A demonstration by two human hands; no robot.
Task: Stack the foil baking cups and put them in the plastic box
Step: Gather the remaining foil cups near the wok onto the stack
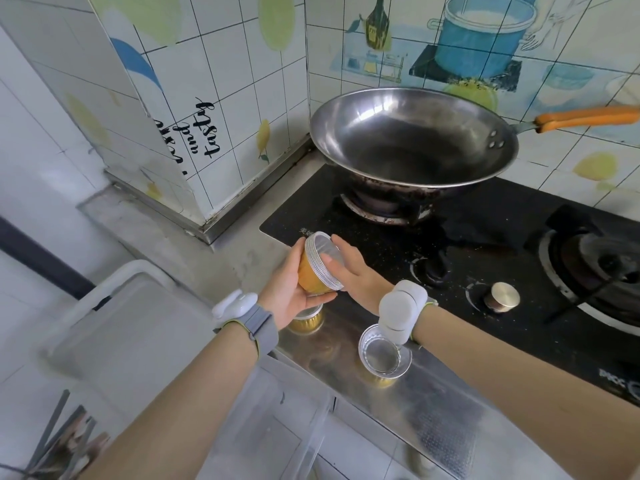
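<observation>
My left hand (289, 292) grips a stack of gold foil baking cups (317, 268), tilted so the silver rims face right. My right hand (349, 268) lies with straight fingers against the open mouth of the stack. Another gold foil cup (308, 320) stands on the steel counter just below my left hand, partly hidden by it. A third foil cup (382, 356) stands upright under my right wrist. A clear plastic box (277, 420) sits low in front of the counter, between my forearms.
A steel wok (412, 140) with an orange handle sits on the left burner of the black gas hob (485, 237). A round knob (502, 296) stands at the hob's front. A white tray-like top (131, 327) lies at the left. The tiled wall closes the back.
</observation>
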